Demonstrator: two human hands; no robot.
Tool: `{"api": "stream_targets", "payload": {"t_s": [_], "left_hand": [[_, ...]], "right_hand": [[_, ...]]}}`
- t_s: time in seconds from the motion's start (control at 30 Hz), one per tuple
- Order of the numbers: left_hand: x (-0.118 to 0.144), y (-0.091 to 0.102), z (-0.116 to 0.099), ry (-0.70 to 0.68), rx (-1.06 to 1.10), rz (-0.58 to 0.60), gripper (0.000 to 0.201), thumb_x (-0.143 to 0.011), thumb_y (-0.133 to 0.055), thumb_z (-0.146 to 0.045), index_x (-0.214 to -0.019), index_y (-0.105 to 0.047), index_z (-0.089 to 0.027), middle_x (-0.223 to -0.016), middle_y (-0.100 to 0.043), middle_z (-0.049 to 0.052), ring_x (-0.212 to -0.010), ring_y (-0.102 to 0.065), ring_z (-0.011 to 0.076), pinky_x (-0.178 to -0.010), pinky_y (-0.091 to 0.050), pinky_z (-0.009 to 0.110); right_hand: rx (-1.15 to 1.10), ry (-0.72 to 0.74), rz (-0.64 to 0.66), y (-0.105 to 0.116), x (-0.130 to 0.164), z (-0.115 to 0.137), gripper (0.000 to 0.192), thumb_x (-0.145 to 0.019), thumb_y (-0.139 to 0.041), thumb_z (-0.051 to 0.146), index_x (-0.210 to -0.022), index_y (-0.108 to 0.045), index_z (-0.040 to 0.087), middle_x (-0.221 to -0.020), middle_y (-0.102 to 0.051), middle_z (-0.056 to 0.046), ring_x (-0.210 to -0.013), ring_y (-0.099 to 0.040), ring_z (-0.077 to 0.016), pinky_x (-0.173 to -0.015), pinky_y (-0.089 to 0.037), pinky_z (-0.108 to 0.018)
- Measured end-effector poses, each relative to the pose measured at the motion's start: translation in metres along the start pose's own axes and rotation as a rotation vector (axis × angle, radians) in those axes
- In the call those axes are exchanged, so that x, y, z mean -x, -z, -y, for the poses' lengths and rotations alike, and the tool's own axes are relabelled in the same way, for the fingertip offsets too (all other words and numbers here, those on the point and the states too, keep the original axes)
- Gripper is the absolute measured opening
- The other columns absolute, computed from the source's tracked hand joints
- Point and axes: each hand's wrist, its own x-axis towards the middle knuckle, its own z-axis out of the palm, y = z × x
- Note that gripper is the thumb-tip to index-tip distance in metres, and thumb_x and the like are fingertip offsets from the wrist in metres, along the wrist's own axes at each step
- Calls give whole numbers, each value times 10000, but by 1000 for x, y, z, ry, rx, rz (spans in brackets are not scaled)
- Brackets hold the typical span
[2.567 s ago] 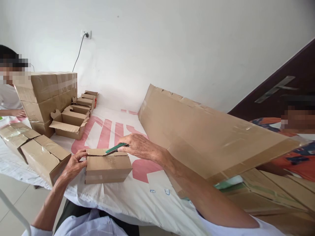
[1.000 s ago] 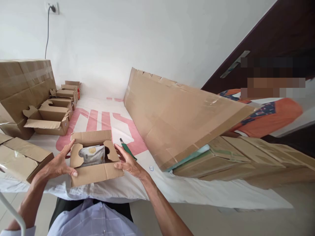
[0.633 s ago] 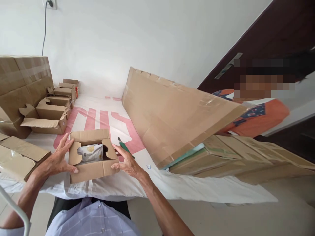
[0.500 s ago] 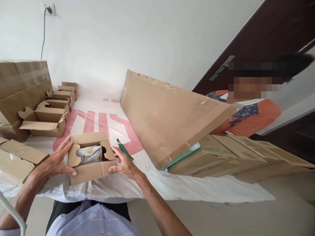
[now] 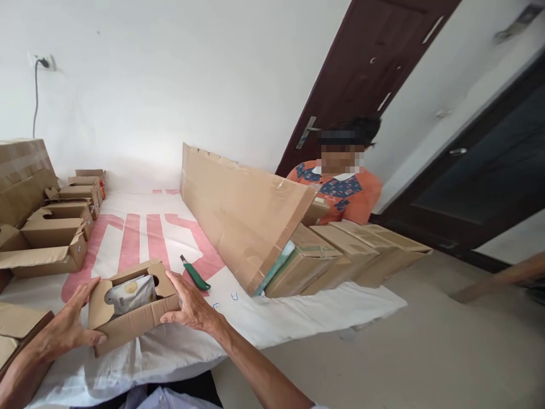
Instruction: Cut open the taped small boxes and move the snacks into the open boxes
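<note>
An open brown cardboard box, holding a silvery printed pouch, is at the near edge of a white-and-pink cloth. The left hand grips its 9 o'clock end, the right hand its 3 o'clock end. At 2 o'clock lies a green-handled cutter; farther out, beyond a slanting brown cardboard panel, a person in orange.

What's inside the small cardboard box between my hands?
A silvery packet with a round yellowish mark shows inside the open box, between your left hand and right hand. The end flaps and packet cover the rest; what lies beneath can't be seen.
</note>
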Motion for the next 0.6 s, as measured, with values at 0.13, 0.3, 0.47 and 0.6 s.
{"api": "stream_targets", "payload": {"t_s": [0.13,0.3,0.47,0.6], "left_hand": [[3,-5,3,4,-1,-17,1155,-703,-837,-529,-1690,-297,-265,-1543,-580,135,-1363,-612,402,-1128,-548,480],[8,-8,4,-53,-15,-28,1281,-657,-894,-539,-1714,-208,-311,-1633,-497,128,-1482,-484,447,-1193,-482,528],[4,-12,7,-29,9,-63,1204,-678,-863,-424,-1707,-244,-322,-1543,-593,107,-1406,-567,428,-1159,-521,513],[6,-10,-6,26,100,-62,1205,-667,-855,-354,-1708,-250,-319,-1587,-543,123,-1425,-544,439,-1198,-478,547]], "right_hand": [[46,6,-71,-11,-5,-6,1201,-677,-993,424,-1676,-348,257,-1641,-495,-186,-1522,-469,-398,-1246,-423,-578],[47,53,-115,-17,-6,-10,1120,-747,-947,473,-1674,-349,277,-1612,-533,-155,-1498,-500,-398,-1228,-454,-586],[49,81,-140,-20,-10,-12,1056,-798,-899,518,-1675,-350,304,-1598,-553,-132,-1484,-518,-395,-1232,-453,-593],[51,43,-173,-29,-5,-16,1006,-782,-915,472,-1637,-424,275,-1590,-559,-163,-1483,-522,-396,-1237,-445,-591]]}}
